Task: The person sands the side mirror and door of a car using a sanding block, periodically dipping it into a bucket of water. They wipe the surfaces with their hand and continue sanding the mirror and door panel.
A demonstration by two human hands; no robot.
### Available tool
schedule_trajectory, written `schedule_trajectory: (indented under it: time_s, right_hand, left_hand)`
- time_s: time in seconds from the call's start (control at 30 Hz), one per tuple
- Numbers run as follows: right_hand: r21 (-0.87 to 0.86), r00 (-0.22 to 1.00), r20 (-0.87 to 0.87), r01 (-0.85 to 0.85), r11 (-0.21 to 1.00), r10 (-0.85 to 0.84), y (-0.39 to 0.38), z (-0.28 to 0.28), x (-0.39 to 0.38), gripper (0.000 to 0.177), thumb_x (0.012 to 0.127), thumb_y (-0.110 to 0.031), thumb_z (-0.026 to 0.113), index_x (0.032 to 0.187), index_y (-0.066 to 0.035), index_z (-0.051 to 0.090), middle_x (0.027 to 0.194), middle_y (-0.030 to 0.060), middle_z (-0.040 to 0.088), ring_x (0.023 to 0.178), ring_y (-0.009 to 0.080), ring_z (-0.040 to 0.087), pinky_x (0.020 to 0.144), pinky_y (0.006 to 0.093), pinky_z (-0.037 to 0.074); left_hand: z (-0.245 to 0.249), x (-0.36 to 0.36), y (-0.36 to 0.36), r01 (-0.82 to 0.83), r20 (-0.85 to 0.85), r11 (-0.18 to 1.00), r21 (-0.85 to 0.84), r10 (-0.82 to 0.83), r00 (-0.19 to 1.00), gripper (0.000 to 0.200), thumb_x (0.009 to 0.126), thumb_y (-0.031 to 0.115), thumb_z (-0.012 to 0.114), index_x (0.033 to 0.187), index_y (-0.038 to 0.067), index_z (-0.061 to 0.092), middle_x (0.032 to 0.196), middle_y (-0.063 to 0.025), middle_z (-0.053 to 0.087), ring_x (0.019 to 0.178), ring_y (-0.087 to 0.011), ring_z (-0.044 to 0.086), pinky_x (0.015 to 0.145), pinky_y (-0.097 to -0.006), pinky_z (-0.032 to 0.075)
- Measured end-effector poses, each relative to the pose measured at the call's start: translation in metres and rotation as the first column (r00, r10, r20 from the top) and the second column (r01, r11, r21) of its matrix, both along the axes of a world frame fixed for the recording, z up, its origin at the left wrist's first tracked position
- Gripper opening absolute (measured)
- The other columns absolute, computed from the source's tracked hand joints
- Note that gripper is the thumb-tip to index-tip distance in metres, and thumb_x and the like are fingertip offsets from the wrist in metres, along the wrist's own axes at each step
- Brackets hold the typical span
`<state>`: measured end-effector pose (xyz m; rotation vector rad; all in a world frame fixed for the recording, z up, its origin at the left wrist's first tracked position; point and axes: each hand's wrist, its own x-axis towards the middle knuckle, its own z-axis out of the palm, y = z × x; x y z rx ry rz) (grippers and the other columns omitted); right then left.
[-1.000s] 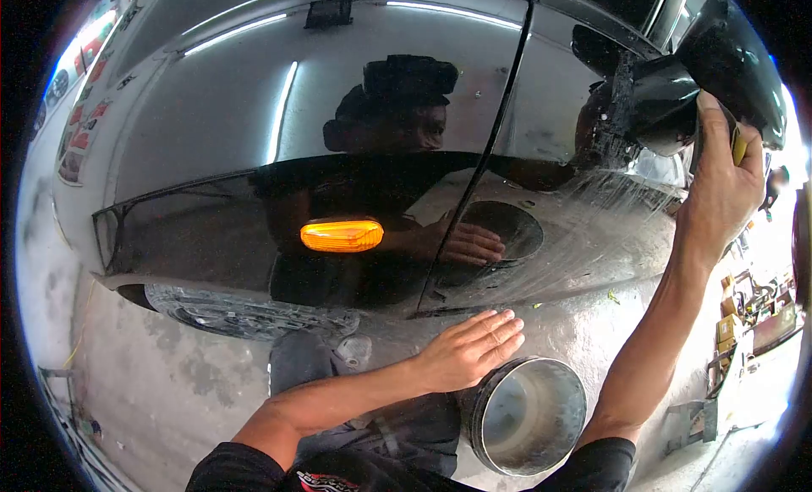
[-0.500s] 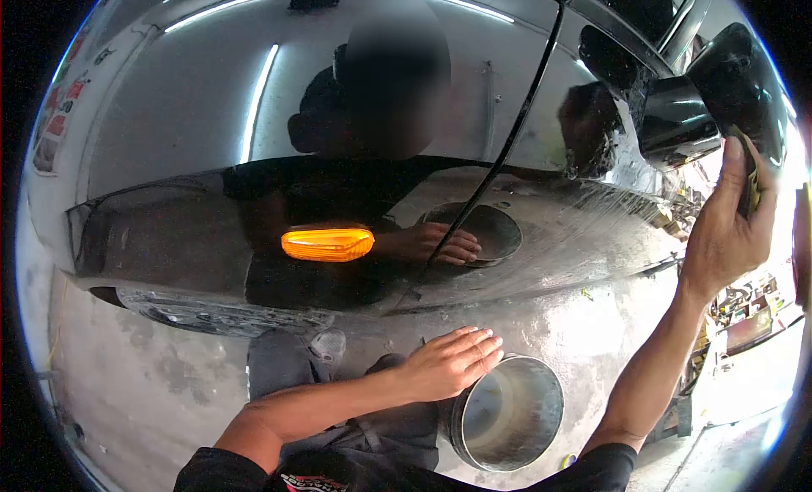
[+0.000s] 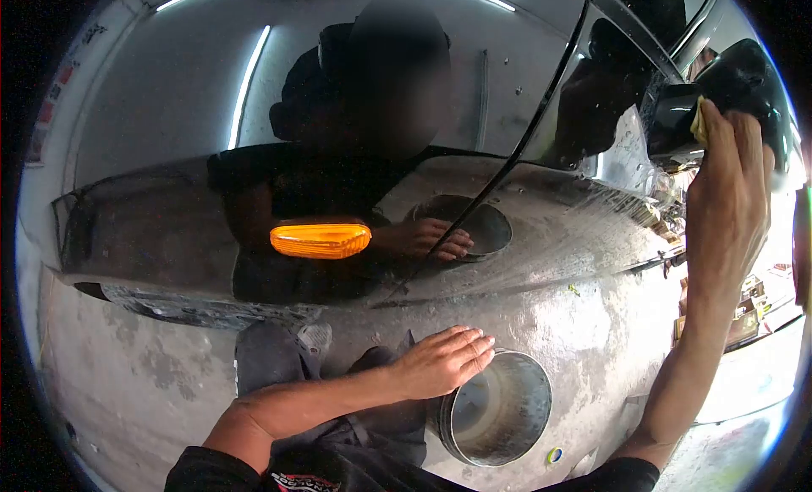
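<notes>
Our right hand [image 3: 727, 187] is raised to the black side mirror [image 3: 748, 82] at the upper right, with its fingers closed over a yellow pad [image 3: 699, 121] and pressing it against the mirror housing. Only a small corner of the pad shows past the fingertips, so we cannot tell whether it is sponge or folded cloth. We judge it light, soft and easily squashed, and probably wet, since thin streaks run across the door panel [image 3: 592, 230] just below the mirror. A pad like that is best held flat under the whole palm with the fingers spread over its back. Pinched at one edge, it would fold and slip on the glossy paint. The mirror housing looks hard and smooth, but it sits on a joint, so we think firm, even pressure suits it better than a shove.

Our left hand [image 3: 444, 361] is open and holds nothing. Its fingers lie straight and close together, low beside the car's lower body. We cannot tell whether it actually touches the paint. Just beneath it a round metal bucket [image 3: 499, 412] stands on the concrete floor [image 3: 127, 382]. An orange side indicator [image 3: 320, 240] sits on the fender, well to the left of the mirror
</notes>
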<state>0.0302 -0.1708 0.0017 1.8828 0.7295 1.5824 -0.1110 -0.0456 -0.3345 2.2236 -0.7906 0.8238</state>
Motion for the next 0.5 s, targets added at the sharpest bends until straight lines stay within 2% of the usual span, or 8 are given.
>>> schedule_trajectory:
  time_s: [0.13, 0.2, 0.33, 0.37, 0.47, 0.5]
  right_hand:
    - [-0.088, 0.999, 0.006, 0.032, 0.996, -0.032, -0.005, 0.003, -0.001, 0.062, 0.077, 0.016, 0.067, 0.132, -0.013, 0.066, 0.127, 0.0070, 0.063, 0.111, 0.0263, 0.064, 0.094, 0.0390, 0.058]
    - [-0.049, 0.997, -0.041, -0.070, 0.996, 0.068, -0.010, 0.002, 0.006, 0.063, 0.070, 0.017, 0.063, 0.128, -0.008, 0.065, 0.128, 0.0114, 0.061, 0.112, 0.0324, 0.062, 0.094, 0.0432, 0.053]
    - [-0.085, 0.983, -0.130, -0.143, 0.986, 0.132, -0.006, 0.012, 0.004, 0.061, 0.070, 0.018, 0.063, 0.127, -0.005, 0.067, 0.125, 0.0128, 0.062, 0.110, 0.0336, 0.062, 0.094, 0.0436, 0.052]
    - [-0.089, 0.983, -0.145, -0.124, 0.988, 0.111, -0.005, 0.009, -0.002, 0.057, 0.073, 0.017, 0.063, 0.126, -0.005, 0.067, 0.122, 0.0133, 0.062, 0.108, 0.0330, 0.062, 0.092, 0.0426, 0.052]
    - [-0.088, 0.971, -0.138, -0.208, 0.974, 0.195, -0.009, -0.002, 0.003, 0.053, 0.075, 0.016, 0.063, 0.124, -0.004, 0.067, 0.117, 0.0129, 0.062, 0.106, 0.0322, 0.063, 0.090, 0.0414, 0.052]
    - [-0.084, 0.991, -0.126, 0.032, 0.996, -0.043, -0.007, 0.003, 0.003, 0.051, 0.086, 0.012, 0.067, 0.131, -0.012, 0.068, 0.124, 0.0055, 0.066, 0.114, 0.0203, 0.067, 0.092, 0.0356, 0.061]
  left_hand:
    - [0.002, 0.000, 0.002, 0.001, 0.015, 1.000, -0.010, -0.001, 1.000, 0.027, 0.092, 0.011, 0.066, 0.116, -0.002, 0.070, 0.125, -0.0195, 0.068, 0.114, -0.0331, 0.068, 0.101, -0.0438, 0.055]
    - [0.003, -0.001, 0.001, -0.012, 0.015, 1.000, -0.011, 0.013, 1.000, 0.027, 0.092, 0.011, 0.067, 0.116, -0.002, 0.070, 0.125, -0.0195, 0.068, 0.114, -0.0330, 0.068, 0.100, -0.0432, 0.056]
    - [0.008, -0.002, 0.004, -0.023, -0.012, 1.000, 0.002, 0.023, 1.000, 0.028, 0.092, 0.012, 0.066, 0.117, -0.002, 0.070, 0.125, -0.0195, 0.068, 0.114, -0.0328, 0.068, 0.099, -0.0420, 0.056]
    - [0.005, -0.001, 0.004, -0.021, -0.008, 1.000, 0.009, 0.021, 1.000, 0.029, 0.092, 0.012, 0.066, 0.117, -0.002, 0.070, 0.125, -0.0195, 0.068, 0.114, -0.0328, 0.068, 0.099, -0.0419, 0.056]
    - [0.003, -0.001, 0.003, -0.017, -0.003, 1.000, 0.011, 0.017, 1.000, 0.029, 0.092, 0.012, 0.066, 0.117, -0.003, 0.069, 0.125, -0.0193, 0.068, 0.114, -0.0326, 0.068, 0.099, -0.0416, 0.056]
    - [0.003, -0.002, 0.003, -0.012, -0.004, 1.000, 0.013, 0.012, 1.000, 0.030, 0.091, 0.012, 0.066, 0.116, -0.003, 0.069, 0.125, -0.0193, 0.068, 0.115, -0.0326, 0.067, 0.099, -0.0415, 0.056]
